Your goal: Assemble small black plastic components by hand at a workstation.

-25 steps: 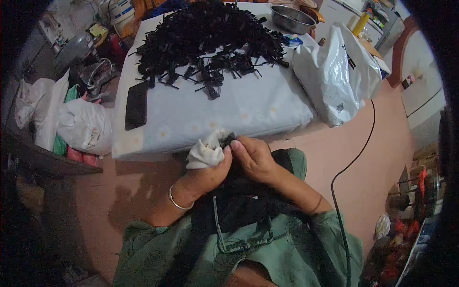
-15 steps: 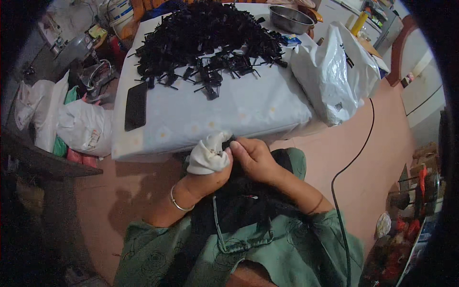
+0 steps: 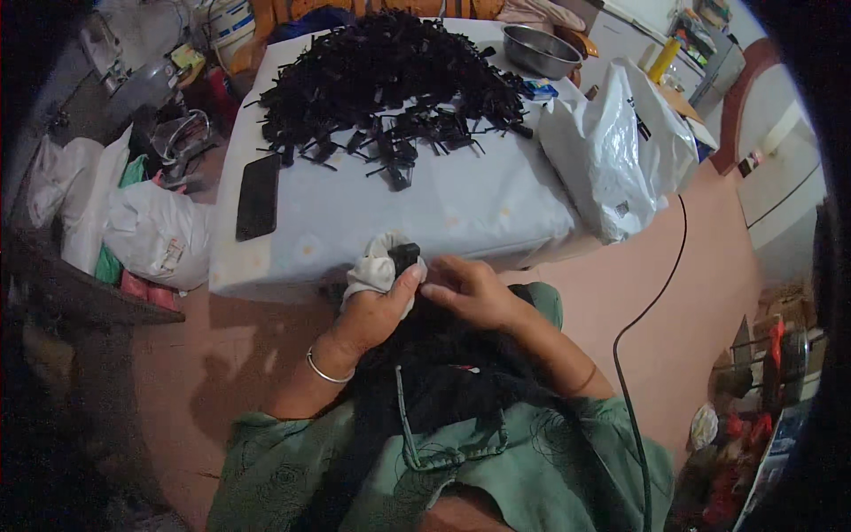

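Observation:
My left hand [image 3: 377, 315], with a bangle at the wrist, is closed around a bunched white cloth [image 3: 370, 270] and a small black plastic piece [image 3: 404, 257]. The thumb presses on the piece, which pokes out of the cloth. Close beside it on the right, my right hand [image 3: 474, 293] has its fingers loosely apart, with nothing visible in them. Both hands are in front of the table's near edge. Beyond them a big heap of black plastic pieces with thin prongs [image 3: 381, 84] covers the table's far half.
The table [image 3: 355, 204] has a pale flowered cover. A dark phone [image 3: 257, 199] lies at its left. A metal bowl [image 3: 541, 51] and a white plastic bag [image 3: 612, 151] are on the right. White sacks [image 3: 155, 235] stand at left. A black cable [image 3: 618, 355] runs down the right.
My right hand has come slightly away from the left, its fingers loosening. The left hand and cloth have tipped, so the black piece shows more. The view has shifted a little.

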Demonstrator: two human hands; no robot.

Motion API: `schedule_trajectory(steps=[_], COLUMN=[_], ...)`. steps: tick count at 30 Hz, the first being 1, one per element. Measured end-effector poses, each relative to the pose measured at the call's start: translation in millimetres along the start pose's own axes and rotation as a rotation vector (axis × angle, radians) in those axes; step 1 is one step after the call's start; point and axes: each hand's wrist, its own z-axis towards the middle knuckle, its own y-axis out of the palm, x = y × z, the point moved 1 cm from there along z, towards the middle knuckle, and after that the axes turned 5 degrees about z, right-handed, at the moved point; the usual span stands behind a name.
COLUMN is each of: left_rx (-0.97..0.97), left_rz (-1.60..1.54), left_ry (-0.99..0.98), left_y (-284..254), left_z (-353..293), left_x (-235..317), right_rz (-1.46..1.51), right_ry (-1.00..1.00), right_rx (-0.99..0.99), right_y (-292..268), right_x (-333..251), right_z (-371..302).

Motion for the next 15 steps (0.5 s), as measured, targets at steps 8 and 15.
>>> schedule_trajectory(steps=[8,15], left_rx=[-0.01,-0.114], left_rz=[0.187,0.193], left_ry=[0.057,0.177], left_y=[-10,-13], left_z=[-8,-26], left_x=[15,34], right_rz=[-0.253,0.208], right_ry=[-0.196,0.02], right_rx=[-0.138,0.017], right_y=[-11,20], right_x=[-18,-41], right_z=[-3,-8])
